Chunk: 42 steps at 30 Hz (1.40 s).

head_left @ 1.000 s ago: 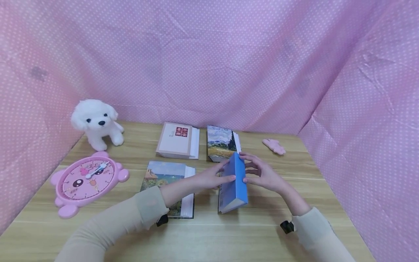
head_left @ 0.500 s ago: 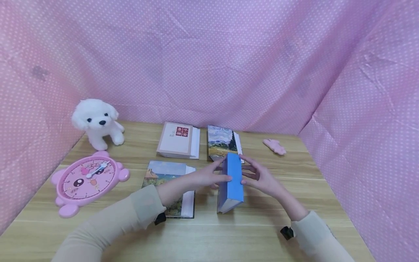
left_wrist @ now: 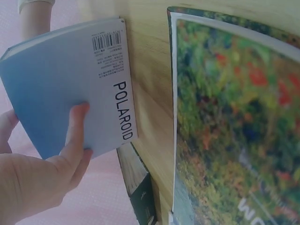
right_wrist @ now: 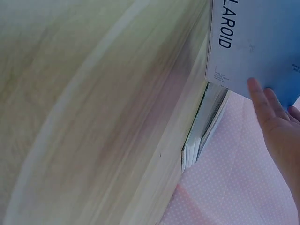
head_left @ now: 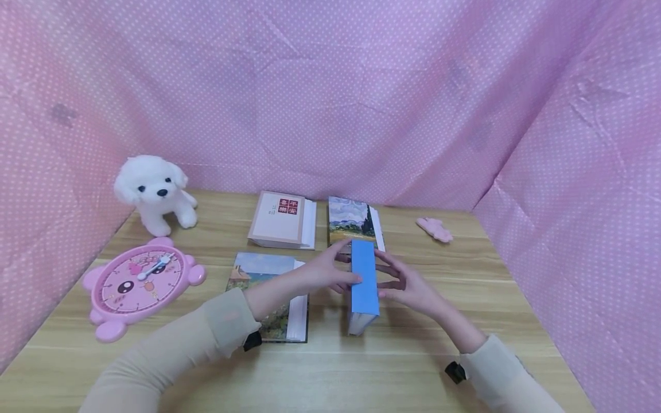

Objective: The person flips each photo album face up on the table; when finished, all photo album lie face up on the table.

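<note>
A blue photo album (head_left: pixel 365 278) stands on edge at the middle of the table, its wide blue spine turned up. POLAROID is printed on its pale blue cover (left_wrist: pixel 89 89) in the left wrist view. From the left, my left hand (head_left: pixel 326 269) holds it, thumb by the spine and fingers on the cover. My right hand (head_left: pixel 415 287) holds the opposite side, with fingertips (right_wrist: pixel 255 89) against that cover in the right wrist view. Left of it, partly under my left forearm, lies an album with a painted landscape cover (head_left: pixel 273 321).
Behind lie a cream album with red squares (head_left: pixel 276 218) and an album with a cypress painting (head_left: pixel 352 217). A white plush dog (head_left: pixel 155 192) and a pink toy clock (head_left: pixel 144 284) are at the left. A small pink item (head_left: pixel 435 229) lies at back right.
Between my two hands the blue album has tipped from a lean to nearly upright, and its spine has shifted left. Both hands have kept hold of it. The other things stay put.
</note>
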Available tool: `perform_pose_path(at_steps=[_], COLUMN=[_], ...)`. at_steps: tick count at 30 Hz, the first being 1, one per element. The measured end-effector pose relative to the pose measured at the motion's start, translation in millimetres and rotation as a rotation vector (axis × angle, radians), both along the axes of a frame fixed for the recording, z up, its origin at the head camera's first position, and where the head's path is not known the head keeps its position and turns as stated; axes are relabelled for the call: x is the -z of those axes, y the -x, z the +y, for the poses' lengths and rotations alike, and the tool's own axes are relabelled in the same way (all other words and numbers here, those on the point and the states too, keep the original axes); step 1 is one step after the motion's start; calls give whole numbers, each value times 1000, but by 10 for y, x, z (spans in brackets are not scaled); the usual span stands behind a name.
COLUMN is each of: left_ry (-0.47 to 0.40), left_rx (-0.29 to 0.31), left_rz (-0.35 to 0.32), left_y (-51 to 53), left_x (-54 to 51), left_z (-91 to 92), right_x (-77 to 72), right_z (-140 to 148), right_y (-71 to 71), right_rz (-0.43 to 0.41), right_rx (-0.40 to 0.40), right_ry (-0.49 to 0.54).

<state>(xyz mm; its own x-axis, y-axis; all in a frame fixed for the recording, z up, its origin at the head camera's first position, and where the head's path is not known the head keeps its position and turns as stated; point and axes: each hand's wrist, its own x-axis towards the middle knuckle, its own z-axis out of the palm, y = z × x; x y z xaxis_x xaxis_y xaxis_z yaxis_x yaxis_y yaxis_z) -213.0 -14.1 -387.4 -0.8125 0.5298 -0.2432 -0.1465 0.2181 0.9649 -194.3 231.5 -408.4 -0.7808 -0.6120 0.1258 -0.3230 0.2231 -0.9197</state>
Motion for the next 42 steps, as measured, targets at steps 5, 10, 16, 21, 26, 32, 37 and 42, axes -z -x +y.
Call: perform_pose_path(at_steps=[5, 10, 16, 21, 26, 32, 37, 42], left_ry=[-25, -21, -5, -1, -21, -14, -9, 45], left_rx=[-43, -59, -70, -93, -104, -98, -95, -95], left_rz=[1, 10, 15, 15, 2, 2, -5, 6], left_y=[16, 31, 49, 49, 42, 31, 38, 32], left_x=[12, 27, 25, 19, 17, 37, 68, 52], left_z=[6, -12, -39, -51, -61, -72, -90, -113], right_x=[18, 53, 99, 100, 68, 34, -137, -107], right_z=[-45, -84, -137, -200, -233, -240, -308, -272], right_y=[-48, -106, -176, -220, -240, -247, -322, -304], right_rz=[-24, -13, 20, 63, 108, 126, 125, 150], right_rx=[-40, -65, -49, 5, 37, 47, 33, -6], right_ry=[0, -13, -81, -172, -225, -295, -331, -332])
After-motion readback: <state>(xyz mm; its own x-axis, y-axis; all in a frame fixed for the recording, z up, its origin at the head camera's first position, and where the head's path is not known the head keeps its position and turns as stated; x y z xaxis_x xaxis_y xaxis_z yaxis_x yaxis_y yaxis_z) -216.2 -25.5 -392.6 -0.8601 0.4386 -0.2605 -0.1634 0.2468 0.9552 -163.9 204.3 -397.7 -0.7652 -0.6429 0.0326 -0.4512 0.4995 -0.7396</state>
